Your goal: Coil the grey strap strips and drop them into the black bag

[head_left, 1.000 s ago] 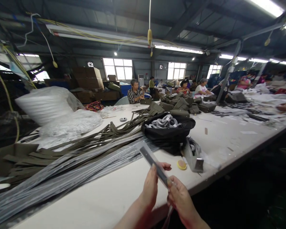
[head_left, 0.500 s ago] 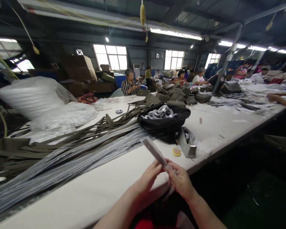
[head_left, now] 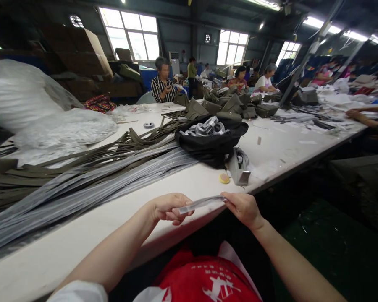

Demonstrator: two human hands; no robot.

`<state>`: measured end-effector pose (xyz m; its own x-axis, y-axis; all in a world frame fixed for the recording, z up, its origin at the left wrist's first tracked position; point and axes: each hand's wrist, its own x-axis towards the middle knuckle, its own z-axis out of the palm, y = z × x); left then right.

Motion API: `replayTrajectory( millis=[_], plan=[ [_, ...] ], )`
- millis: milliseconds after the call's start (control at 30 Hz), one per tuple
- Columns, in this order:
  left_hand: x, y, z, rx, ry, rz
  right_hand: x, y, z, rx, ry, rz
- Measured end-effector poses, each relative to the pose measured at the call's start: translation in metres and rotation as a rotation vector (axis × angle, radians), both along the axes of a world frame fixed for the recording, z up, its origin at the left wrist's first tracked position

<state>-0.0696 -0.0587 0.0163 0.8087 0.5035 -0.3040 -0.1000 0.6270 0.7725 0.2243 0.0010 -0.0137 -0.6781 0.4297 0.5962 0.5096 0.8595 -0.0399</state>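
Note:
Between my hands, above the table's near edge, stretches a narrow grey strip (head_left: 204,203) that looks covered in translucent plastic. My left hand (head_left: 171,207) holds its left end between thumb and curled fingers, and a short end lies across the fingers. My right hand (head_left: 244,209) pinches the other end. Just beyond them on the white table (head_left: 138,209) stand a grey tape dispenser (head_left: 240,174) and a small round yellow-rimmed item (head_left: 224,179). Behind these sits a black bag (head_left: 204,144) with coiled whitish strips (head_left: 208,126) in its opening.
Long plastic-covered strips (head_left: 91,188) and dark olive straps (head_left: 110,149) run across the left of the table. Olive bags (head_left: 229,105) are piled farther back. A large plastic-wrapped bundle (head_left: 28,100) stands at left. Co-workers, one in a striped shirt (head_left: 162,89), sit across the table.
My hands have moved apart, and the strip, earlier pointing up and away from my close-set hands, now lies nearly level between them. The view has tilted down, showing a red apron.

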Motion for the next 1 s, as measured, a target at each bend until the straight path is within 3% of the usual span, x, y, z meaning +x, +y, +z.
replayTrajectory(
  millis=[200, 300, 400, 533, 600, 667, 733, 833, 900, 933, 1000],
  plan=[
    [0.024, -0.008, 0.005, 0.008, -0.040, 0.024, -0.001, 0.003, 0.001, -0.051, 0.025, -0.029],
    [0.028, -0.015, 0.012, 0.006, -0.048, 0.088, -0.003, 0.006, 0.000, -0.182, 0.090, -0.031],
    [0.015, -0.016, 0.031, 0.057, -0.179, 0.390, -0.012, 0.005, -0.008, -0.494, 0.165, -0.064],
    [-0.010, 0.006, 0.053, 0.229, -0.345, 1.019, -0.039, -0.022, -0.022, -0.945, 0.145, 0.068],
    [-0.014, 0.020, 0.048, 0.402, -0.226, 1.246, -0.050, -0.043, -0.021, -1.134, 0.172, 0.204],
    [-0.008, 0.027, 0.032, 0.675, 0.072, 1.334, -0.053, -0.060, -0.010, -1.288, 0.216, 0.335],
    [0.005, 0.023, 0.014, 1.016, 0.474, 1.210, -0.046, -0.064, 0.007, -1.393, 0.278, 0.401],
    [0.027, 0.003, -0.004, 1.357, 0.864, 0.722, -0.027, -0.042, 0.033, -1.395, 0.415, 0.282],
    [0.039, -0.012, -0.006, 1.339, 0.871, 0.464, -0.015, -0.016, 0.042, -1.260, 0.428, 0.090],
    [0.045, -0.018, -0.005, 1.257, 0.833, 0.404, -0.012, -0.003, 0.044, -1.156, 0.389, -0.003],
    [0.055, -0.025, 0.000, 0.992, 0.713, 0.421, -0.012, 0.015, 0.043, -0.911, 0.297, -0.127]
  ],
)
